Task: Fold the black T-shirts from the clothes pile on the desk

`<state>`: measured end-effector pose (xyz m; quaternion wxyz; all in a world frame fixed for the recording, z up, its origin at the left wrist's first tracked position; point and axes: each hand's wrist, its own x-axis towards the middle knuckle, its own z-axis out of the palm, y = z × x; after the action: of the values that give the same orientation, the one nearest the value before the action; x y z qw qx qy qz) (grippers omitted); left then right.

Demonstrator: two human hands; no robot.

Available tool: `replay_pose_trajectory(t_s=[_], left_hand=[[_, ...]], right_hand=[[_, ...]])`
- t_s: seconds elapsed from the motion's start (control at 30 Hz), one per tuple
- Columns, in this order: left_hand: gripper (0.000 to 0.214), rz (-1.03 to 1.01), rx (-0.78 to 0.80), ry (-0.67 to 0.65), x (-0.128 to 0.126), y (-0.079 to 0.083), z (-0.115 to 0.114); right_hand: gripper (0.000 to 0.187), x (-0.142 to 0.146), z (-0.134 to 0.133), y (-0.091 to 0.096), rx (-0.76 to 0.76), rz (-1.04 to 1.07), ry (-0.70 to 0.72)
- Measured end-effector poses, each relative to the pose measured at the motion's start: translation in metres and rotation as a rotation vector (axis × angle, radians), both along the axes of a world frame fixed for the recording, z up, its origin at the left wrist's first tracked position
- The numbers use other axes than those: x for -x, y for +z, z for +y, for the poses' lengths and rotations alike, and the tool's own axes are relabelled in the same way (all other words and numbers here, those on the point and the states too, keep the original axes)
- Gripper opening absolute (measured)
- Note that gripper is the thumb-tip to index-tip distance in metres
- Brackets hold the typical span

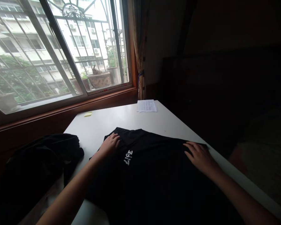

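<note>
A black garment (pixel 154 175), which looks like a shirt, lies spread on the white table (pixel 173 122). White lettering (pixel 128 157) shows on its left part. My left hand (pixel 110 142) rests on the cloth near the far left corner, fingers stretched out over it. Toward the right edge, my right hand (pixel 199 156) lies on the garment with its fingers spread apart. Neither hand visibly grips the fabric. The near part of the garment is too dark to make out.
A heap of dark cloth (pixel 37 159) sits at the left edge of the table. Toward the back are papers (pixel 147 106) and a yellow sticky note (pixel 88 114). Beyond stand a barred window (pixel 84 47) and a tied curtain (pixel 140 47). The right side is very dark.
</note>
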<state>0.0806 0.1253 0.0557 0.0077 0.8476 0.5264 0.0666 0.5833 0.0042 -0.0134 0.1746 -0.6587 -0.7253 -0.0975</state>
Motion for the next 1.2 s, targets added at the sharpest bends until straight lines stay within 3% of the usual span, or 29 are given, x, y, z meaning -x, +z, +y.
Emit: replay_pose_trajectory(t_s=[0.17, 0.3, 0.6, 0.8, 0.93, 1.07, 1.2], left_hand=[[0.053, 0.003, 0.045, 0.070, -0.021, -0.032, 0.042], [0.061, -0.002, 0.061, 0.152, -0.027, -0.049, 0.049], [0.062, 0.011, 0.098, 0.276, -0.007, -0.051, 0.042], [0.056, -0.007, 0.061, 0.307, 0.008, -0.049, 0.043], [0.052, -0.053, 0.003, 0.379, 0.019, -0.043, 0.061], [0.054, -0.101, 0.020, 0.449, 0.031, -0.036, 0.090], [0.048, -0.164, 0.134, 0.442, 0.038, -0.031, 0.115]], right_hand=[[0.060, -0.021, -0.058, -0.031, 0.087, 0.082, -0.033], [0.068, -0.031, -0.070, -0.035, 0.133, 0.086, -0.051], [0.070, -0.034, -0.019, -0.013, 0.228, 0.060, -0.005], [0.054, -0.058, 0.004, -0.021, 0.009, 0.218, -0.022], [0.050, -0.074, 0.011, -0.029, -0.163, 0.328, -0.228], [0.055, -0.075, 0.012, -0.028, -0.113, 0.419, -0.323], [0.061, -0.073, 0.017, -0.022, -0.105, 0.446, -0.355]])
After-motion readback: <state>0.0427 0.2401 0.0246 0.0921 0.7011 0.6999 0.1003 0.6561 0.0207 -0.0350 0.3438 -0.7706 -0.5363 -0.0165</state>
